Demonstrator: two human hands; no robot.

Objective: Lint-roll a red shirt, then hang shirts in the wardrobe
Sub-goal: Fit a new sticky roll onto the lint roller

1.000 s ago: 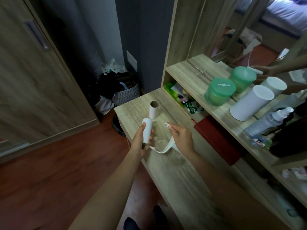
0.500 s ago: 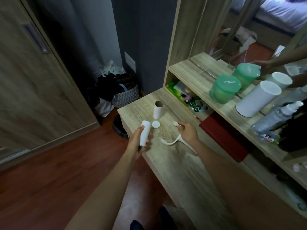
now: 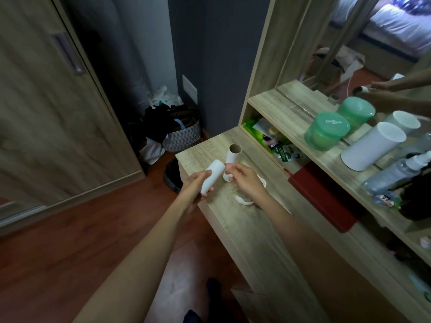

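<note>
My left hand [image 3: 198,185] is closed around a white lint-roll refill [image 3: 213,176], held tilted above the front left edge of the wooden dresser top [image 3: 251,229]. My right hand [image 3: 245,180] is just to its right, fingertips pinched on a small white round cap [image 3: 227,177] near the roll's upper end. The white lint-roller handle [image 3: 245,202] lies on the dresser, partly hidden under my right wrist. An empty cardboard tube [image 3: 234,153] stands upright just behind my hands. The wardrobe door [image 3: 58,113] fills the left side. No shirt is in view.
A dark red flat object [image 3: 326,201] lies under the dresser shelf. Two green jars [image 3: 326,131], a white cylinder [image 3: 370,148] and a spray bottle [image 3: 396,173] stand on the shelf below the mirror. A patterned basket [image 3: 182,138] of dark items sits on the floor in the corner.
My right hand let go of the roller handle, which now lies on the dresser, and moved left to the small white cap. My left hand brought the roll up towards it.
</note>
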